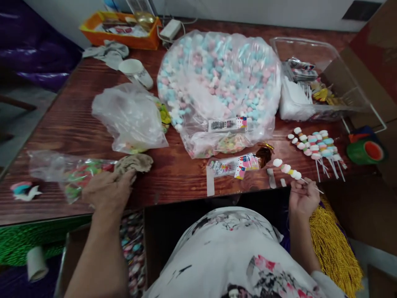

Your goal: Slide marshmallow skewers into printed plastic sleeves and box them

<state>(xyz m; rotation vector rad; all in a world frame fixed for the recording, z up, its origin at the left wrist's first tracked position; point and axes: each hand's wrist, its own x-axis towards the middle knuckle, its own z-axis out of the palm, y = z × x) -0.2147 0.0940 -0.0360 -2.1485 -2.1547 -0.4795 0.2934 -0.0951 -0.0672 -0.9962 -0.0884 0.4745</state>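
I've got a huge marshmallow bag (223, 74) up on my remote feed. Front-left of it is my left hand (108, 191); front-right, my right hand (303, 200). Left's fingers are on a tan rag (138, 162), can't tell if gripping; right's pinching a marshmallow skewer (285, 168) by its stick.

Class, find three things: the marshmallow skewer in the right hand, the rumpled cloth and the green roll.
Marshmallow skewer (297, 175), head view: white piece nearest the bare stick.
Rumpled cloth (138, 162), head view: its visible middle.
Green roll (356, 152), head view: green outer side.
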